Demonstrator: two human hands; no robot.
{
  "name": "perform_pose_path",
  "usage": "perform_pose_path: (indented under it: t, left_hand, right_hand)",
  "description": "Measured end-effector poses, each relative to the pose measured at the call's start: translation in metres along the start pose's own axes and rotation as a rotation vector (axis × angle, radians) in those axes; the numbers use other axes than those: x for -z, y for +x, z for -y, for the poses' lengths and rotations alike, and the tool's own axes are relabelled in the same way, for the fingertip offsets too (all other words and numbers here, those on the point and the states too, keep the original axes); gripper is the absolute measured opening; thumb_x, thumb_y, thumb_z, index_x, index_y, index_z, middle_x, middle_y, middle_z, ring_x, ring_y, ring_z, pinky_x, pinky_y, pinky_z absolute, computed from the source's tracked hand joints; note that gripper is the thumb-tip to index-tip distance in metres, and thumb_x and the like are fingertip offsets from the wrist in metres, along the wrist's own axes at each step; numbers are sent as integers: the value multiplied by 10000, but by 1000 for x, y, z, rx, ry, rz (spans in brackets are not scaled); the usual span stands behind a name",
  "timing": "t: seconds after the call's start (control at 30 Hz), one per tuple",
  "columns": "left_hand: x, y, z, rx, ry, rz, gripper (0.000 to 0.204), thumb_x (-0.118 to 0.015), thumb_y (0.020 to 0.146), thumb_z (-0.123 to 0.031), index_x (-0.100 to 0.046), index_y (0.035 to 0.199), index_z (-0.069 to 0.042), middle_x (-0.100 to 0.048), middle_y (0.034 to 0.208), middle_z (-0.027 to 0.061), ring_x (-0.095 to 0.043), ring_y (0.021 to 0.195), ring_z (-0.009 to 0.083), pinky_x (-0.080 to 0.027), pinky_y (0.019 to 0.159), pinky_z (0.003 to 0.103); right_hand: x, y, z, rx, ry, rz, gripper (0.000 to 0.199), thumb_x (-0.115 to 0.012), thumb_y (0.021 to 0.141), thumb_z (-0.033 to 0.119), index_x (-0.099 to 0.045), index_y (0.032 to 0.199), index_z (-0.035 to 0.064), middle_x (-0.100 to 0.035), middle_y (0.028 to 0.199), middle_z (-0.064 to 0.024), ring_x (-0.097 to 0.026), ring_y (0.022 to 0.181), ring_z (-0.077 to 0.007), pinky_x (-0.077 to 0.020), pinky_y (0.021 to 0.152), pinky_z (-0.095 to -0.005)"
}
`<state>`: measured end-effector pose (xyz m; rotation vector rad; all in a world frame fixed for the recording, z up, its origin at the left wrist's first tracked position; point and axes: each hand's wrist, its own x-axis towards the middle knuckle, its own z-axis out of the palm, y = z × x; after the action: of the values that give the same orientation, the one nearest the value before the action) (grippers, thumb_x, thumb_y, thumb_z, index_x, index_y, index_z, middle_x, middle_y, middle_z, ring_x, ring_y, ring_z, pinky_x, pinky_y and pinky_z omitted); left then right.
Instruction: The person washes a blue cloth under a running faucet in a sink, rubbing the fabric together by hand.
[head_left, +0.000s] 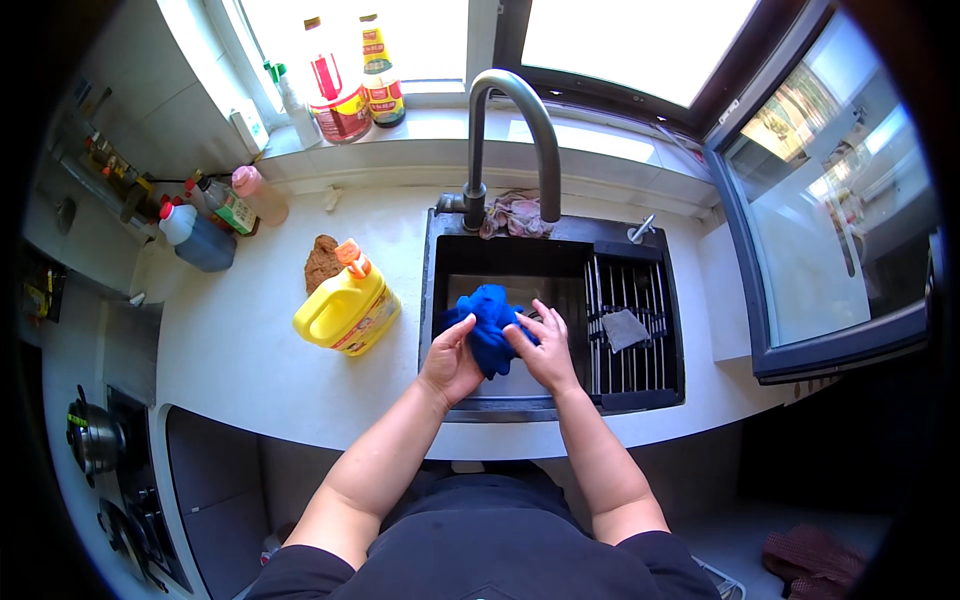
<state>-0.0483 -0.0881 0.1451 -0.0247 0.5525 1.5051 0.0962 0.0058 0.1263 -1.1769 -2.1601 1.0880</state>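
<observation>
Over the dark sink basin (530,268), both of my hands grip a crumpled blue cloth (490,320). My left hand (450,362) holds its left side with the fingers curled up around it. My right hand (545,350) clasps its right side, fingers spread across the fabric. The cloth hangs bunched between them, just in front of the curved dark faucet (510,140).
A yellow detergent jug (348,310) with an orange cap stands left of the sink beside a brown scrubber (322,262). A black drain rack (632,330) with a grey pad fills the sink's right part. Bottles line the windowsill and the left counter corner. A stove lies at far left.
</observation>
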Motion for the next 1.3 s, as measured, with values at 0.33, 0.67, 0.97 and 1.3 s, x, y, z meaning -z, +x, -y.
perform_pose_path:
  t: [0.33, 0.67, 0.97, 1.3]
  left_hand:
    - [-13, 0, -15, -77, 733, -165, 351, -637, 867, -184, -557, 1176, -38, -628, 1040, 31, -585, 914, 107, -472, 828, 271]
    - [-15, -8, -47, -125, 516, -272, 217, -571, 909, -199, -614, 1035, -28, -638, 902, 58, -615, 774, 120, -516, 718, 265]
    - [-60, -61, -15, -206, 398, 103, 284, -520, 932, -172, -552, 1164, -11, -607, 1045, 102, -609, 911, 161, -496, 824, 292]
    - [-40, -90, -43, -654, 1667, -129, 240, -661, 821, -116, -633, 1039, -20, -678, 839, 124, -655, 692, 160, -512, 619, 266]
  right_hand:
    - [21, 5, 19, -286, 841, 116, 169, -684, 808, 120, -690, 879, -34, -655, 975, -115, -591, 947, -158, -455, 824, -311]
    - [57, 27, 11, -520, 933, 23, 156, -654, 849, 248, -579, 915, 128, -601, 850, 6, -547, 798, -118, -422, 754, -372]
    - [55, -1, 0, -231, 1551, -296, 565, -345, 914, 574, -493, 1196, 108, -544, 1200, -116, -510, 1123, -270, -378, 992, -427]
    - [-16, 11, 94, 185, 894, 367, 185, -532, 815, 285, -436, 751, 140, -440, 700, -50, -449, 654, -182, -361, 583, -335]
